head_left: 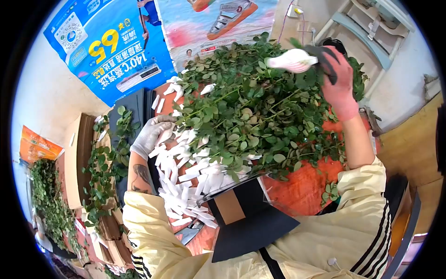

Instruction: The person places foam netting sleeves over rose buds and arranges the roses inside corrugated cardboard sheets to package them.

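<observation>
My right hand (338,76), in a pink and dark grey glove, is closed on a flower in a white net sleeve (292,61), raised above the leaves at the upper right. A pinkish tint shows through the sleeve, whose narrow end points left. My left hand (151,136), in a pale glove, has its fingers bent together at the left edge of a heap of white foam sleeves (179,186). It seems to pinch one white foam sleeve (165,136). A large pile of leafy rose stems (251,111) fills the table between my hands.
Before my body stands a black board with a brown patch (227,209) beside a clear edge. A blade-like tool (190,231) lies under the sleeves. Cardboard (79,160) and more leafy stems (104,172) are at the left. A folded chair (367,42) leans at the right wall.
</observation>
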